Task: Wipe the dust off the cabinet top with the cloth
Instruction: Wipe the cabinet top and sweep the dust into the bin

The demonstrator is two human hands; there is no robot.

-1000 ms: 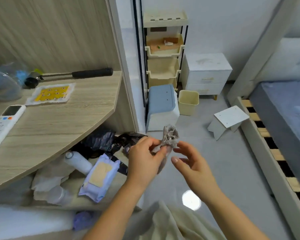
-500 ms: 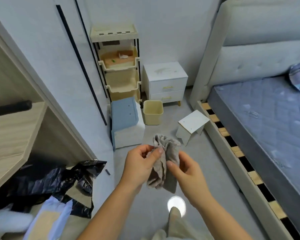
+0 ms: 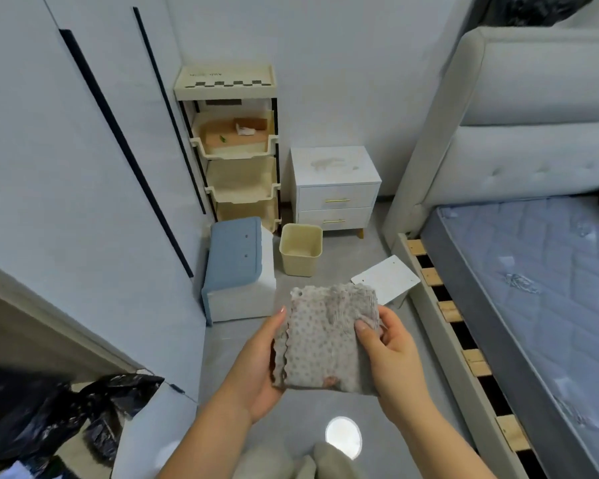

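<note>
We hold the cloth point(image 3: 325, 344) spread flat between both grips, out in front of us above the grey floor. Our left grip point(image 3: 256, 361) cradles its scalloped left edge, with the fingers hidden underneath and the thumb lying up along the side. Our right grip point(image 3: 391, 354) pinches the right edge, thumb pressed on top and fingers folded behind. The cloth is grey and dotted.

Well beyond the grips, against the far wall, stands the white cabinet point(image 3: 357, 174) with two drawers, and a brownish dust smear point(image 3: 327, 163) marks its top. Between it and the grips sits a cream bin point(image 3: 301, 250). Just past the right grip a white panel point(image 3: 386, 280) lies on the floor. Beyond the left grip stands a blue-topped stool point(image 3: 236, 250). Off to the right of the right grip runs the bed's slatted frame point(image 3: 464, 344).
</note>
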